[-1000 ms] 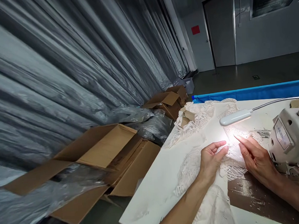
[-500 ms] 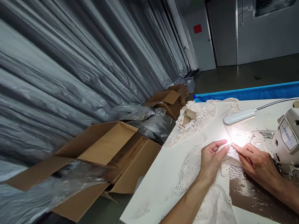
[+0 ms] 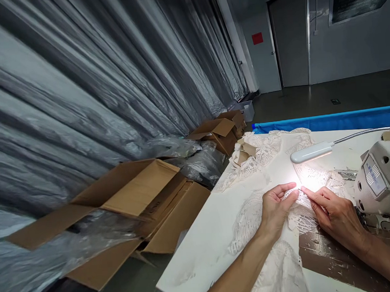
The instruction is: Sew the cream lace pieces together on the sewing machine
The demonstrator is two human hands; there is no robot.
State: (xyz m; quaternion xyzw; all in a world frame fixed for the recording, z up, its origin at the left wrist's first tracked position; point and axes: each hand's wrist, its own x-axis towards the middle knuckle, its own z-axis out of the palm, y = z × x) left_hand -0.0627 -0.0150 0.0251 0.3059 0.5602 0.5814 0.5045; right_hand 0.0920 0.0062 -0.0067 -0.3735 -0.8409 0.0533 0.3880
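Under the bright lamp, my left hand pinches the edge of a white lace fabric between thumb and fingers. My right hand is closed close beside it, its index fingertip at the same lace edge. A thin dark sliver shows between the fingertips, too small to name. The lace hangs below both hands and spreads over the white table. More lace lies bunched near the front. To the right of my right hand stands a white sewing machine head.
A gooseneck lamp hangs just above the hands. Further lace with brown cardboard pieces lies at the table's far left. Open cardboard boxes and plastic bags stand left of the table, below a silver curtain. A brown board covers the table's front right.
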